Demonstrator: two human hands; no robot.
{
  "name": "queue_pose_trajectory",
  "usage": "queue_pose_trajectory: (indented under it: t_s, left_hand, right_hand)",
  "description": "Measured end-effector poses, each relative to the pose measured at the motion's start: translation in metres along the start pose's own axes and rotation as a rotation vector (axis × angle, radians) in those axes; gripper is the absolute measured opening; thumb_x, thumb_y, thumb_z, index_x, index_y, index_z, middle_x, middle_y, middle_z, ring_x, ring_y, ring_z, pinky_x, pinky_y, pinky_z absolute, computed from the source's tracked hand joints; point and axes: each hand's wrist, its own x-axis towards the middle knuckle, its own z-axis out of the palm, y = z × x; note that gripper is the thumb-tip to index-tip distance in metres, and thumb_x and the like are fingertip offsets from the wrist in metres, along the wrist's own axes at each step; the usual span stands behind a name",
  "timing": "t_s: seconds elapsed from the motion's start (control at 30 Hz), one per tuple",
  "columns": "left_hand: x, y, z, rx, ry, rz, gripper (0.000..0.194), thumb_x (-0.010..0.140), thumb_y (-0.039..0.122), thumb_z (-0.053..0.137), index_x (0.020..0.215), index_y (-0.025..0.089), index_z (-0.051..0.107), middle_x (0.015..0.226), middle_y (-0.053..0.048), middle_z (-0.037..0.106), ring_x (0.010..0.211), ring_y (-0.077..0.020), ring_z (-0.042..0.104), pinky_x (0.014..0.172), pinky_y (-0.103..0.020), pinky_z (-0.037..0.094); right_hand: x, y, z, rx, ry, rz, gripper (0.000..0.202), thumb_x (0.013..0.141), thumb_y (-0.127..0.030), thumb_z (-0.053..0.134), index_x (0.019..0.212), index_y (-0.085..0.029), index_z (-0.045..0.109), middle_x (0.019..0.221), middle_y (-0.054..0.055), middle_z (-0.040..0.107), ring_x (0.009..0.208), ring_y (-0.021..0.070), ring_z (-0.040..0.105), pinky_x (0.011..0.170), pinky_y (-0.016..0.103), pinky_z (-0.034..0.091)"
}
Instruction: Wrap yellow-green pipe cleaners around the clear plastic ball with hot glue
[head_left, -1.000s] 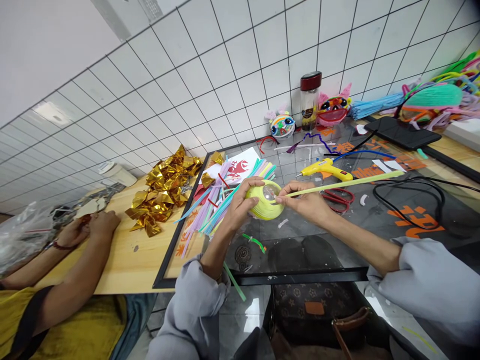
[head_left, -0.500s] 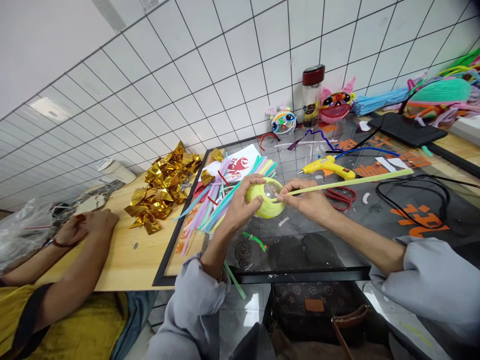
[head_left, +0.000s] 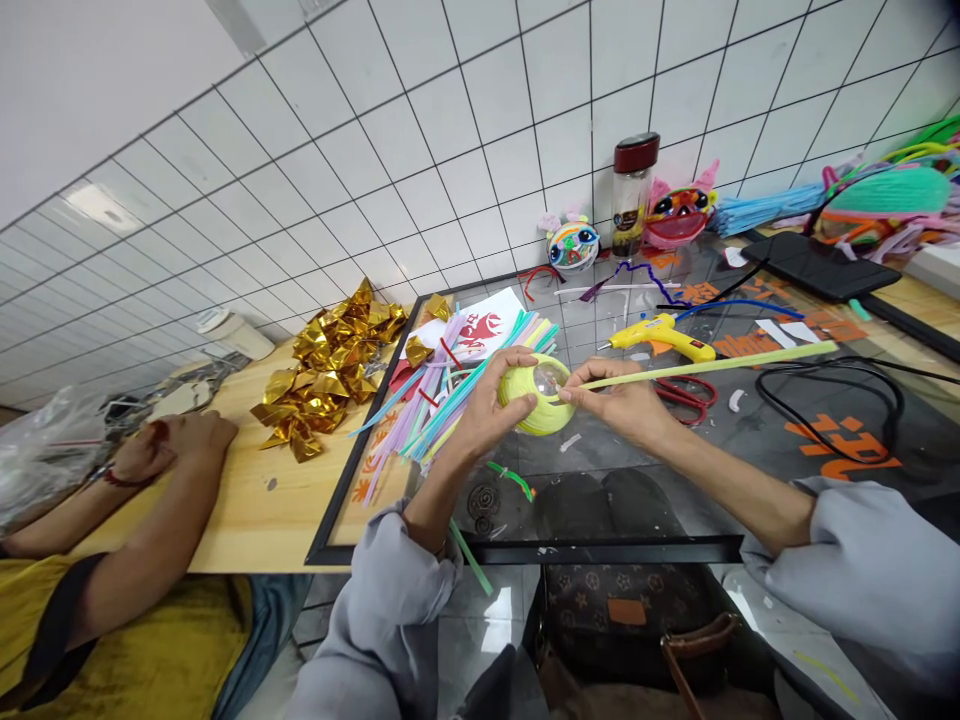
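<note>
Held up over the dark board is a clear ball wrapped in yellow pipe cleaners (head_left: 541, 418), with a round see-through gap on its side. My left hand (head_left: 501, 398) grips the ball from the left, thumb in front and fingers over the top. A long yellow pipe cleaner (head_left: 712, 368) is pinched near its left end by my right hand (head_left: 611, 402), whose fingertips touch the ball's edge at the gap. The rest of that strip sticks out to the right. A bundle of pastel pipe cleaners (head_left: 442, 405) lies left of the ball.
Behind my right hand lie a yellow glue gun (head_left: 664, 335) and red-handled scissors (head_left: 686, 397). A glass bottle (head_left: 632, 205) and two animal-faced balls stand by the wall. Gold foil pieces (head_left: 322, 365) and a co-worker's hands (head_left: 176, 445) are at the left. A phone (head_left: 821, 265) lies right.
The whole view has shifted slightly. Both hands keep nearly the same hold on the wrapped ball and the yellow pipe cleaner.
</note>
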Motion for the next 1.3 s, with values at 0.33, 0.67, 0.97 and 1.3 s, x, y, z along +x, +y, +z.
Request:
queue_pose_trajectory:
  t_s: [0.33,0.67,0.97,1.3]
  left_hand:
    - [0.0008,-0.0003,0.0024,0.011,0.019,0.018,0.039,0.08,0.038,0.068,0.114,0.02,0.06,0.134,-0.012,0.059,0.133,-0.0307,0.054,0.117,-0.047,0.039]
    - [-0.0009,0.0009,0.0,0.02,-0.022,0.01,0.044,0.079,0.043,0.07,0.115,0.022,0.058,0.137,-0.012,0.056,0.135,-0.0312,0.052,0.118,-0.048,0.038]
    - [-0.0003,0.0024,0.0008,0.039,-0.025,0.036,0.051,0.079,0.052,0.075,0.115,0.021,0.056,0.135,-0.013,0.056,0.134,-0.0306,0.053,0.117,-0.047,0.038]
    - [-0.0005,0.0041,0.0008,0.027,-0.016,-0.004,0.051,0.08,0.054,0.075,0.114,0.022,0.058,0.137,-0.012,0.057,0.135,-0.0299,0.054,0.118,-0.046,0.039]
  right_hand:
    - [0.0005,0.0004,0.0007,0.015,0.005,0.004,0.022,0.066,-0.041,0.076,0.064,-0.021,0.069,0.064,0.0,0.065,0.061,0.0136,0.052,0.058,0.027,0.039]
    - [0.0,0.001,0.0003,0.0,-0.004,-0.004,0.023,0.066,-0.043,0.074,0.063,-0.021,0.068,0.065,0.0,0.065,0.061,0.0137,0.051,0.058,0.027,0.037]
    - [0.0,-0.0002,0.0005,-0.013,-0.007,-0.023,0.02,0.066,-0.04,0.073,0.062,-0.021,0.067,0.063,0.0,0.065,0.06,0.0139,0.05,0.057,0.027,0.037]
    - [-0.001,0.001,0.0008,0.007,-0.013,-0.022,0.023,0.065,-0.041,0.074,0.06,-0.021,0.065,0.062,0.0,0.064,0.06,0.0136,0.05,0.057,0.027,0.038]
